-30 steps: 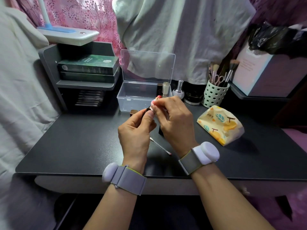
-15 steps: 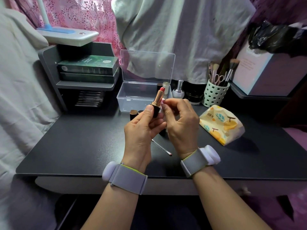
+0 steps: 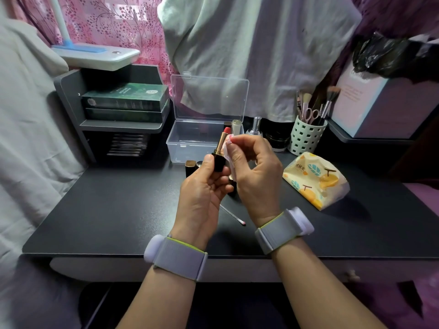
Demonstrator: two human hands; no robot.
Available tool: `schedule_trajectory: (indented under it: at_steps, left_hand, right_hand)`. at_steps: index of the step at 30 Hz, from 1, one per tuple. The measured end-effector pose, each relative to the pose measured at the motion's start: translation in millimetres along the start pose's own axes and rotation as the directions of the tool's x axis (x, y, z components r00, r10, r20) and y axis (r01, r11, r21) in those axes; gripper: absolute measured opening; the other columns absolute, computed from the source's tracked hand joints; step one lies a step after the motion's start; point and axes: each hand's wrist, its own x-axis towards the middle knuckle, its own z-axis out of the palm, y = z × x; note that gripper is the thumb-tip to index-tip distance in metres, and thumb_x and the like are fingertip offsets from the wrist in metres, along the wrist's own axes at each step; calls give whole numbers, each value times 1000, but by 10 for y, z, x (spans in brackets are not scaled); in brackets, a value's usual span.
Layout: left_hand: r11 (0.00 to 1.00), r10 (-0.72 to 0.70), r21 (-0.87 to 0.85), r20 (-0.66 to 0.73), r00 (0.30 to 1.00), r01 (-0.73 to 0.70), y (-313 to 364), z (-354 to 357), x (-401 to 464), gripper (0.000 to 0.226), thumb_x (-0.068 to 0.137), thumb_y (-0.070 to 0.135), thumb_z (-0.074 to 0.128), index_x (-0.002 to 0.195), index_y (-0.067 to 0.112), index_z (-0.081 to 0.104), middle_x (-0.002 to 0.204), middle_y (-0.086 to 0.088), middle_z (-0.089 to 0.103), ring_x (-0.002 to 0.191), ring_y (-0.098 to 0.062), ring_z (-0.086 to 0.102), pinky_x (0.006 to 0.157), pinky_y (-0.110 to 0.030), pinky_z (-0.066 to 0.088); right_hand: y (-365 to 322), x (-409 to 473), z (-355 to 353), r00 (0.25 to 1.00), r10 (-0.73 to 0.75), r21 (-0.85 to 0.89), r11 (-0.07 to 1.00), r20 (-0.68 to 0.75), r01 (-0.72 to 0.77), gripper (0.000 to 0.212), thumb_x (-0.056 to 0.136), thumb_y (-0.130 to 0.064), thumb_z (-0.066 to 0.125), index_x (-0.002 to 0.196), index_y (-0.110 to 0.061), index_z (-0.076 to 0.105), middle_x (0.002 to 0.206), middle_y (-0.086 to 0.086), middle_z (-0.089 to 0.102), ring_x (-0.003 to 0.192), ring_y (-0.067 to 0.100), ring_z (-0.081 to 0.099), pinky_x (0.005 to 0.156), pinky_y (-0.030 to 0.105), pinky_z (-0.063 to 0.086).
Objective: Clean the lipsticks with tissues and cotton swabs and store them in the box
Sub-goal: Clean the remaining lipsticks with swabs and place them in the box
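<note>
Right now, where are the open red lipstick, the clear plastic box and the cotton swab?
open red lipstick point(image 3: 220, 145), head view, gold tube
clear plastic box point(image 3: 190, 142), head view, front wall
cotton swab point(image 3: 234, 216), head view, stick

I can read nothing for sure: the tissue pack point(image 3: 314, 179) right of the clear box point(image 3: 190, 143) bears small print, the green boxes point(image 3: 126, 97) left of it pale lettering, all blurred

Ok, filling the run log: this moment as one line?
phase: cleaning | left hand: holds open lipstick upright | right hand: pinches tissue beside it | box: open
</note>
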Motion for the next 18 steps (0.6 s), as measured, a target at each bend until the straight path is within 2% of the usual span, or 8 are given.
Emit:
schedule_trajectory:
  at_steps: [10,15,18]
  left_hand:
    - [1000,3,-16,15,1000,-3,-9,-33,2,30,103,29,50,97,6,67,65,-1,62,54,-6,54,50,-18,50]
    - [1000,13,-17,21,1000,-13,-5,-18,4,31,103,30,50,99,4,67,69,-3,62,57,-8,54,50,-19,50]
    - [1000,26,-6,22,999,-26,-4,-38,25,32,103,30,50,98,4,68,68,-3,62,57,-8,54,50,-18,50]
  right_hand:
    - [13,-44,11,999,10,5,1000,36,-10,7,93,-18,71,98,-14,72,94,-1,67,83,10,64,77,19,49]
    - [87,-14,47,989,149,101,984,14,-149,6,95,-22,68,98,-17,70,90,-3,71,80,12,66,75,37,55]
    - [114,-72,49,986,155,98,982,55,-159,4,95,-24,68,96,-21,69,90,-1,71,79,13,66,75,36,55]
